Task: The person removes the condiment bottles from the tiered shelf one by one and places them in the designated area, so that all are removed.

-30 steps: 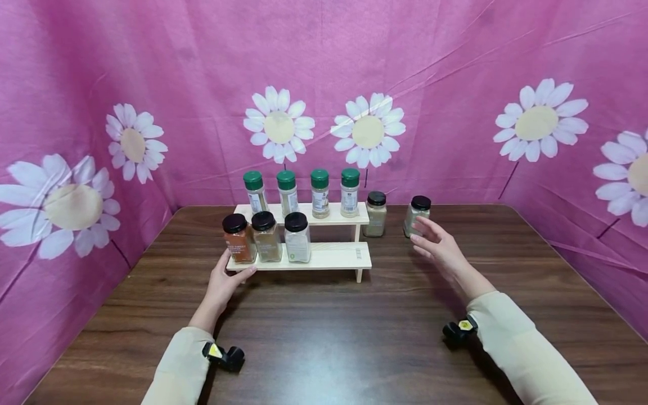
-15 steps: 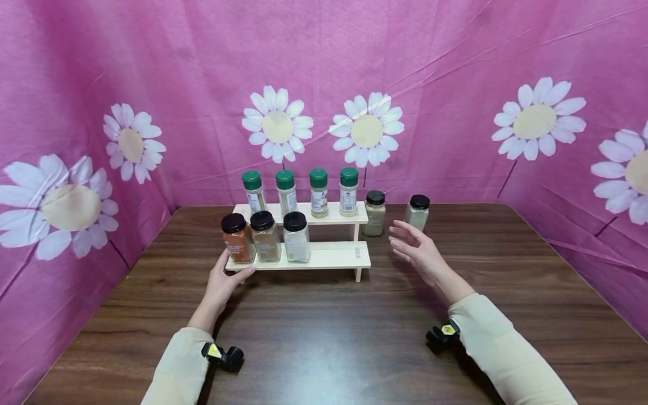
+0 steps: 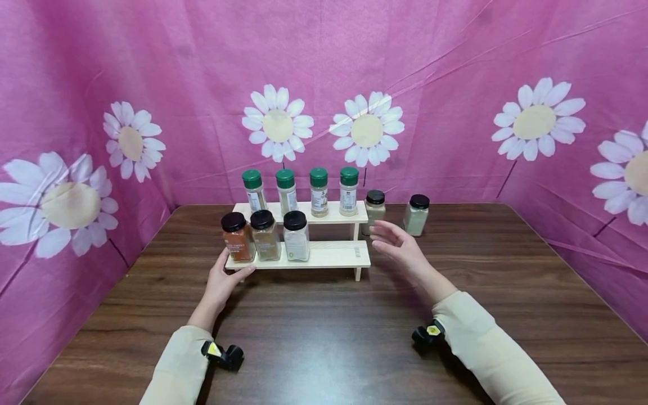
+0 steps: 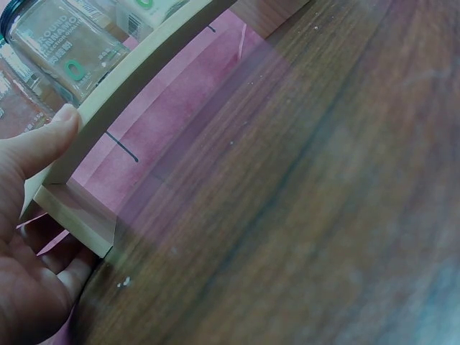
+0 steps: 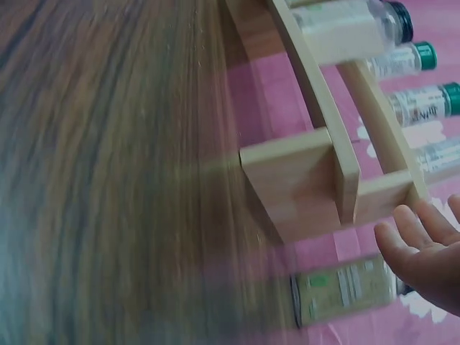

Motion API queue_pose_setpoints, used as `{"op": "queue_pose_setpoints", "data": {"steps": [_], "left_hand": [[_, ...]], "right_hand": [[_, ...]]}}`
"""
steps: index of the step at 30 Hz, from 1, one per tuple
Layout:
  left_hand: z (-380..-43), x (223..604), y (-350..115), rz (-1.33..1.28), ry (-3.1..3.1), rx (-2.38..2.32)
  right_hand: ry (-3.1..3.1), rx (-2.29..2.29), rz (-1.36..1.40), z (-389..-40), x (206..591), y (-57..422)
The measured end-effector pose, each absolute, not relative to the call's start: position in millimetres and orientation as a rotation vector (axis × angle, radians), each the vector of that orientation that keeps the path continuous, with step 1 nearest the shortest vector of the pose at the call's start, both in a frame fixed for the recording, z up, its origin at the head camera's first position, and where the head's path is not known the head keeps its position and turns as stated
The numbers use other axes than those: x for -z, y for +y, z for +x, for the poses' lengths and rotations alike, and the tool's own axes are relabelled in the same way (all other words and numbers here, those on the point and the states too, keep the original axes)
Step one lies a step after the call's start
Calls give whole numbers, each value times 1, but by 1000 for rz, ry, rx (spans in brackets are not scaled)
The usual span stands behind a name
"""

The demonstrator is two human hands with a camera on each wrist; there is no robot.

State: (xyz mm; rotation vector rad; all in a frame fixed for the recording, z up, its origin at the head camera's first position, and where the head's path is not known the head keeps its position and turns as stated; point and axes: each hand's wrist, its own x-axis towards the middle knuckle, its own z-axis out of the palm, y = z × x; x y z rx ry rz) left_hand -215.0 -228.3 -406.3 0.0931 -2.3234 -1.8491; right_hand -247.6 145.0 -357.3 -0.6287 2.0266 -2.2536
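A two-tier wooden spice rack (image 3: 329, 257) stands on the table. My left hand (image 3: 220, 287) holds its lower left end; in the left wrist view the thumb (image 4: 56, 136) lies on the shelf's front edge, and the other fingers reach round the end support. On the lower shelf sit an orange-red spice jar (image 3: 240, 244), a brown spice jar (image 3: 267, 243) and a pale spice jar (image 3: 297, 243). My right hand (image 3: 402, 253), fingers spread and holding nothing, hovers by the rack's right end. It partly covers a black-capped spice jar (image 3: 375, 209) beside the rack.
Several green-capped shakers (image 3: 319, 194) line the upper shelf. Farther right, a black-capped jar with pale green contents (image 3: 417, 216) stands on the wooden table (image 3: 314, 337). A pink flowered cloth (image 3: 324, 56) hangs behind and at both sides.
My right hand has moved left, away from the far-right jar and towards the jar beside the rack. The left hand has stayed on the rack, and the jars have not moved.
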Motion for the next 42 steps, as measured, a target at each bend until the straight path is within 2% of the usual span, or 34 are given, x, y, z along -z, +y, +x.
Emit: {"op": "queue_pose_setpoints", "data": {"steps": [15, 42], "left_hand": [[-215, 407, -228, 73, -2310, 1849], [-215, 409, -229, 75, -2302, 1841]], "right_hand": [[1877, 2271, -629, -245, 355, 97], [2167, 2249, -650, -240, 361, 21]]}}
